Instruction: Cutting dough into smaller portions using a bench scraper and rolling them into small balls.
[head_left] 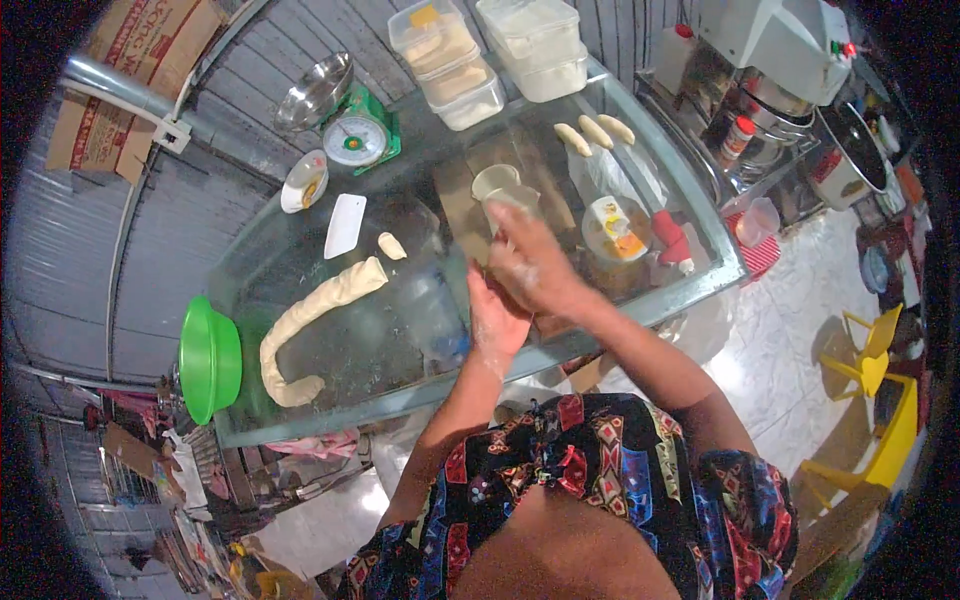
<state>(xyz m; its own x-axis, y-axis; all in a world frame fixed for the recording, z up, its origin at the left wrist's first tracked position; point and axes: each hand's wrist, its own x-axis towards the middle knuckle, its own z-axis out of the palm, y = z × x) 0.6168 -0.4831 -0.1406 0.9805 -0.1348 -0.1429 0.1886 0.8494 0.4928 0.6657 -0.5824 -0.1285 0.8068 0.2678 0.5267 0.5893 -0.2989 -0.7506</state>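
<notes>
My left hand and my right hand are close together over the glass-topped table, with pale smears on the skin. The right hand crosses over the left and is blurred; the left fingers are mostly hidden, and I cannot make out anything between them. Just beyond my fingertips is a small pale round bowl on a brown board. To the left, a thick curved rope of dough lies on the glass. A small cut piece of dough and a white scraper lie near its far end.
Three shaped dough pieces lie at the far right, beyond a dish with yellow-orange contents and a red item. A green scale and stacked plastic tubs stand at the back. A green basin stands left.
</notes>
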